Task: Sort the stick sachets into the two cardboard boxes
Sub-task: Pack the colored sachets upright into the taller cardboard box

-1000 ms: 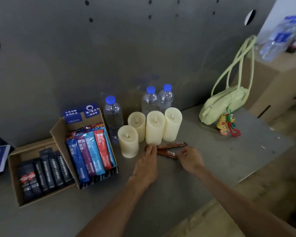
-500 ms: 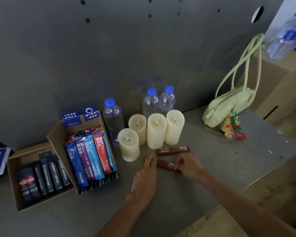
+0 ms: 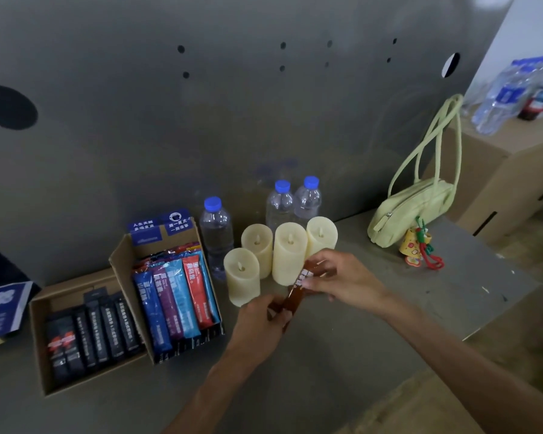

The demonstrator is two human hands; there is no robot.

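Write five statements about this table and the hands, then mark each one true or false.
1. The left hand and the right hand both hold a brown stick sachet. True.
2. The left cardboard box holds the coloured sachets. False: it holds black sachets; the coloured sachets are in the right cardboard box.
3. Four candles stand beyond the hands. True.
4. The water bottles have red caps. False: the caps are blue.
5. The green handbag lies in a box. False: it leans against the wall, right of the candles.
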